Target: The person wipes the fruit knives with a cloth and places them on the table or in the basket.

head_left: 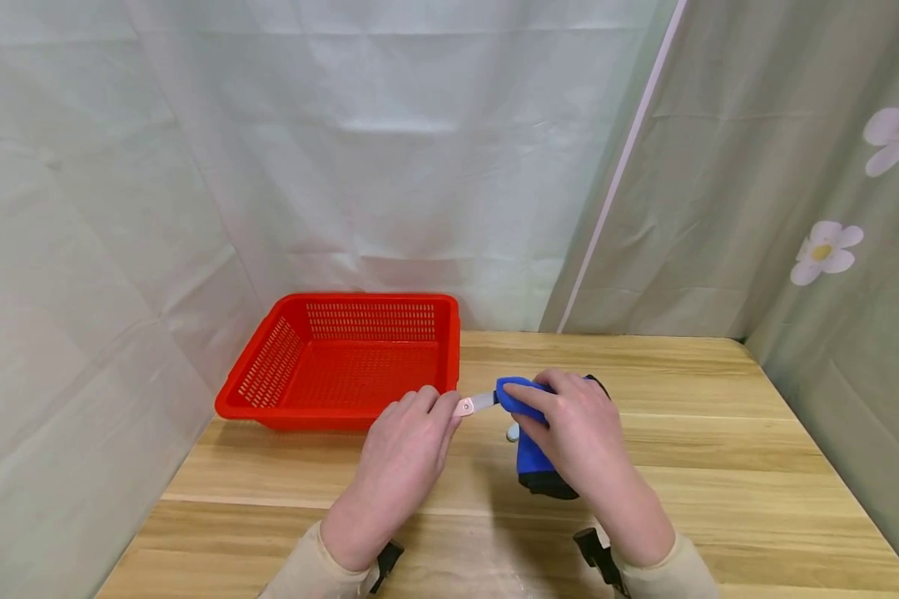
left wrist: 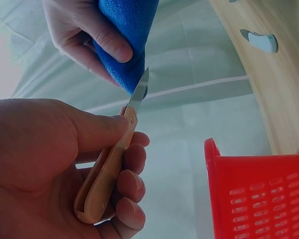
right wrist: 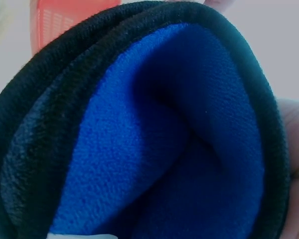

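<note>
My left hand (head_left: pixel 408 441) grips a folding knife (left wrist: pixel 103 186) by its light wooden handle, thumb along the handle near the pivot. The blade (left wrist: pixel 139 90) is swung out and points toward my right hand. My right hand (head_left: pixel 583 428) pinches a blue cloth (head_left: pixel 533 453) with black edging, folded over and hanging down. One corner of the cloth meets the blade near its tip; how far it wraps round the blade cannot be told. In the right wrist view the folds of the cloth (right wrist: pixel 109 149) fill most of the picture.
On the wooden table (head_left: pixel 719 466) a small pale object (left wrist: pixel 261 42) with a dark pointed end lies behind the cloth. To the left rear stands a red plastic basket (head_left: pixel 337 416) with slotted walls. Light curtains (head_left: pixel 389 166) hang around the table.
</note>
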`<state>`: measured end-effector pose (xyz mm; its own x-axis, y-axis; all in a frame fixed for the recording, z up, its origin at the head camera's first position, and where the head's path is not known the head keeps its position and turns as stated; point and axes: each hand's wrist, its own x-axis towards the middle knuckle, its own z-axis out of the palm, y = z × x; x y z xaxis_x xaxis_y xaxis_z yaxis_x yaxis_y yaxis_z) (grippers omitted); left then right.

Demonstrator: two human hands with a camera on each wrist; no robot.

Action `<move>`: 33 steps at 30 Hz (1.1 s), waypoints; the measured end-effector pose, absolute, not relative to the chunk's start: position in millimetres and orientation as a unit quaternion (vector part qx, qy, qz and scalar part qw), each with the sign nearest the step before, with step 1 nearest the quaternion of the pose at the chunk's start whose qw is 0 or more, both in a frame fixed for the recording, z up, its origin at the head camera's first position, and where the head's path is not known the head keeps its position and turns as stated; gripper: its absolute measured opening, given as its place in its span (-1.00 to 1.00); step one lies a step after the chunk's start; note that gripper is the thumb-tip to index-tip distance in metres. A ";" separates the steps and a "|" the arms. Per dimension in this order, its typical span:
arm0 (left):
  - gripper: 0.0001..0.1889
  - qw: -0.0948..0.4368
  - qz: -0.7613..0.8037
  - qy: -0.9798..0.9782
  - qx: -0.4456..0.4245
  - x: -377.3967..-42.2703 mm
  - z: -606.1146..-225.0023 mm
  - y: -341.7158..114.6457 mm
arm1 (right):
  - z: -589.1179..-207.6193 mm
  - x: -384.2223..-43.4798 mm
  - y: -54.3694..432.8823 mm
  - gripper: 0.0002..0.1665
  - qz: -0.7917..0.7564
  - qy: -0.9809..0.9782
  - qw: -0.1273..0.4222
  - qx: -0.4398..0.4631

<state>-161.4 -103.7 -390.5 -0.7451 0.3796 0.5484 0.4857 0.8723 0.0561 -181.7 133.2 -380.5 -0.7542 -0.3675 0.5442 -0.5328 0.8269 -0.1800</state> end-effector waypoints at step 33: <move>-0.73 0.297 -0.123 -0.921 -0.220 -164.8 -390.7 -111.0 | -375.9 -186.0 153.0 -0.52 0.159 -0.935 0.241 0.204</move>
